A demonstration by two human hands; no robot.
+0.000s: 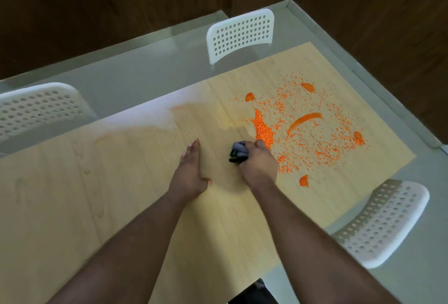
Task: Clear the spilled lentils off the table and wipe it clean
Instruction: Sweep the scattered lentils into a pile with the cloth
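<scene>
Orange lentils (310,134) lie scattered over the right part of the light wooden table (97,182), with a dense heap (263,131) near the middle and a curved orange smear (305,120) beside it. Small orange blobs sit around the spill. My right hand (258,161) grips a bunched dark grey cloth (238,153) on the table, just at the near-left edge of the heap. My left hand (190,170) rests flat on the wood with fingers straight, a little left of the cloth.
Three white perforated chairs stand round the table: one at the far side (240,34), one at the left (41,107), one at the right (383,221). Grey floor and dark wood walls lie beyond. The table's right edge runs close to the spill.
</scene>
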